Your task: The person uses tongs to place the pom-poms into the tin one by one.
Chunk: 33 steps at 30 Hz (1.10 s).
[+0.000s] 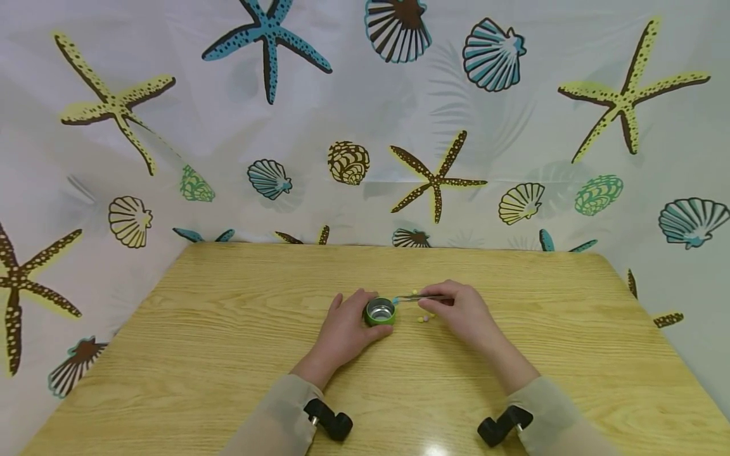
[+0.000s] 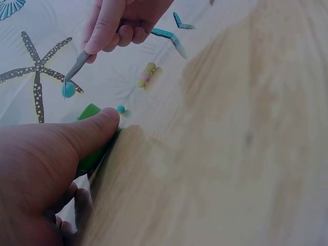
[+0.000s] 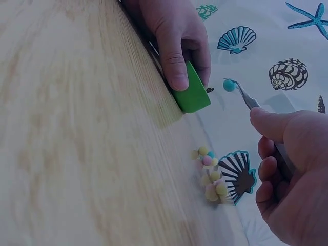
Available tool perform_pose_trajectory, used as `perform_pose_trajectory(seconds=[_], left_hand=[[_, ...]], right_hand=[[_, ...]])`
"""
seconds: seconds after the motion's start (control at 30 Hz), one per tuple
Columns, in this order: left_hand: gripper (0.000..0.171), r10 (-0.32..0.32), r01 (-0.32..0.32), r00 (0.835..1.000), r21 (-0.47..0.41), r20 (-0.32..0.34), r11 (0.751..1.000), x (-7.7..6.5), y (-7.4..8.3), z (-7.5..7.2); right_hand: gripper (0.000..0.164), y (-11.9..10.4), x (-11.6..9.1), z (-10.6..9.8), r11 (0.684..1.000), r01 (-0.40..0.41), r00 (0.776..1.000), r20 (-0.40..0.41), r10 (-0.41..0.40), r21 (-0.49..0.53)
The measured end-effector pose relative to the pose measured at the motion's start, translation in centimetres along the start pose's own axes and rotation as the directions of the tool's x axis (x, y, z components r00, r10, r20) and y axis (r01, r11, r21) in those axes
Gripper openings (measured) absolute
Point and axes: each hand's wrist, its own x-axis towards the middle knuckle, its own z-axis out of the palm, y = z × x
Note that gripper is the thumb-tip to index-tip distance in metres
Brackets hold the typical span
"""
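Note:
A small round green bowl [image 1: 381, 323] with a silver metal inside stands upright on the table. My left hand [image 1: 349, 326] grips it from the left, the thumb along its near side and the fingers round the far side. In my right hand [image 1: 463, 315] is a pair of metal tweezers [image 1: 419, 297], pinched between thumb and fingers and pointing left. Their tips hold a small blue ball [image 3: 229, 85], just off the bowl's right rim and above the table. Several loose small balls [image 3: 213, 190], yellow, pink and blue, lie on the table below the right hand.
The wooden table [image 1: 228, 354] reaches back to a hanging white cloth [image 1: 319, 209] printed with starfish and shells. Another blue ball [image 2: 121, 109] lies close to the bowl. Black mounts [image 1: 331, 421] are strapped on both sleeves.

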Motion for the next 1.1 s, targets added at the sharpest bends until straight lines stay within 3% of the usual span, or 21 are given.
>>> perform_pose_trajectory(seconds=[1.1], left_hand=[[0.072, 0.010, -0.010, 1.000, 0.009, -0.010, 1.000, 0.0, 0.0, 0.1]], right_hand=[[0.014, -0.1, 0.2, 1.2, 1.000, -0.022, 1.000, -0.006, 0.022, -0.023]])
